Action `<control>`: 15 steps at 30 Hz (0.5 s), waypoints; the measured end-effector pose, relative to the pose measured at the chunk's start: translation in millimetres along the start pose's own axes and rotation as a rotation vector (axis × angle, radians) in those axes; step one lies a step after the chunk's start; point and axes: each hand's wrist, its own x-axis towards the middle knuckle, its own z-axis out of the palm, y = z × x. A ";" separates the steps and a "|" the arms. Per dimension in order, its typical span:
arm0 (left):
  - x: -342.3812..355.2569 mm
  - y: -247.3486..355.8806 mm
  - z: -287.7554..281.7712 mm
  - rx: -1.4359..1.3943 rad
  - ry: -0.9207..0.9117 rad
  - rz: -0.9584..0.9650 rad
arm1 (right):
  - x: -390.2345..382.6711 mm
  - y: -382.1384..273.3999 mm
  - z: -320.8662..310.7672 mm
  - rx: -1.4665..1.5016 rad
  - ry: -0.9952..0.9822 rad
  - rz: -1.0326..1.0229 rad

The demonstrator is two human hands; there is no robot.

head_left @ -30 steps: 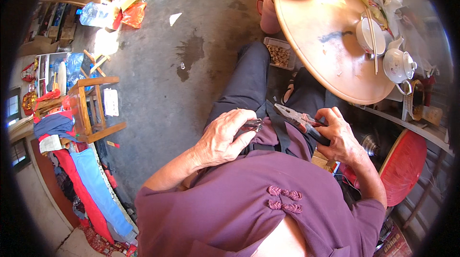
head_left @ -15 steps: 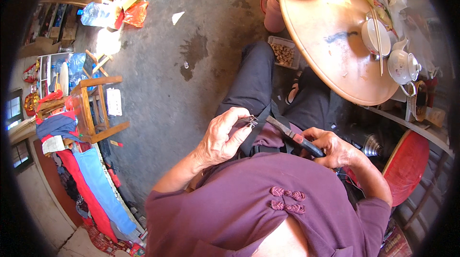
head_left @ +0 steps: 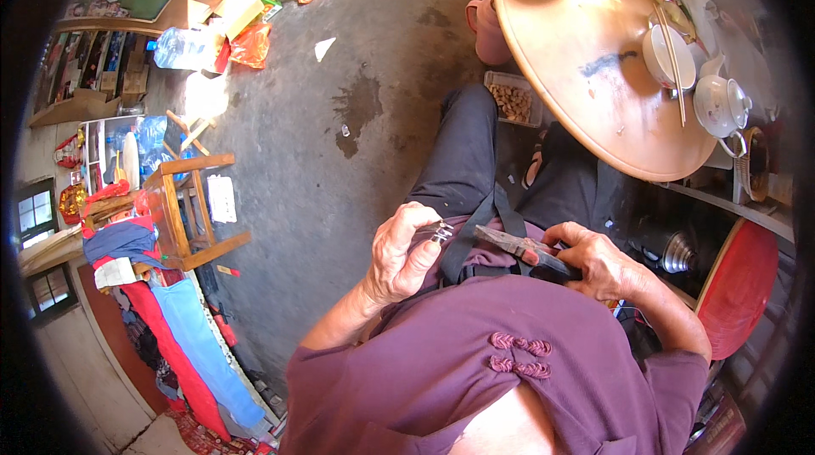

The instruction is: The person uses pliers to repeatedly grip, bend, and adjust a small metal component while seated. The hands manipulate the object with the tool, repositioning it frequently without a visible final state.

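My left hand (head_left: 397, 258) pinches a small shiny metal piece (head_left: 441, 233) with short prongs between thumb and fingertips, above my lap. I cannot make out its exact kind. In my right hand (head_left: 596, 264) is a pair of pliers (head_left: 514, 244) with a worn metal head and dark handles marked with red. Their head points left toward the metal piece, with a gap between the two. The fingers are wrapped round the handles and hide most of them. A black strap (head_left: 465, 241) runs across my lap between the hands.
At the right stands a round wooden table (head_left: 577, 107) with bowls, chopsticks and a teapot (head_left: 720, 105). A tub of brown pieces (head_left: 512, 103) and a pink bucket-like container (head_left: 491, 35) sit beside it. Left are a wooden stool (head_left: 199, 213) and piled cloths; a red round board (head_left: 739, 289) leans at right.
The pliers have turned in my right hand, so their head now shows broader. My left hand still pinches the metal piece. The whole view has shifted slightly.
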 end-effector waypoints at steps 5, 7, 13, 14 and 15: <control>3.3 -4.5 -6.4 0.143 -0.095 0.079 | -0.4 4.2 3.8 -0.171 0.095 -0.002; -1.5 -12.9 -5.3 0.118 -0.072 0.037 | 1.2 9.1 8.2 -0.249 0.128 0.025; 1.6 -15.6 -1.8 0.061 -0.063 0.065 | 4.3 10.5 9.6 -0.288 0.235 0.022; 2.8 -15.0 -2.6 0.067 -0.062 0.073 | 4.9 8.2 8.3 -0.266 0.248 0.041; 3.4 -14.4 -4.0 0.073 -0.061 0.080 | 5.3 8.3 7.4 -0.227 0.258 0.030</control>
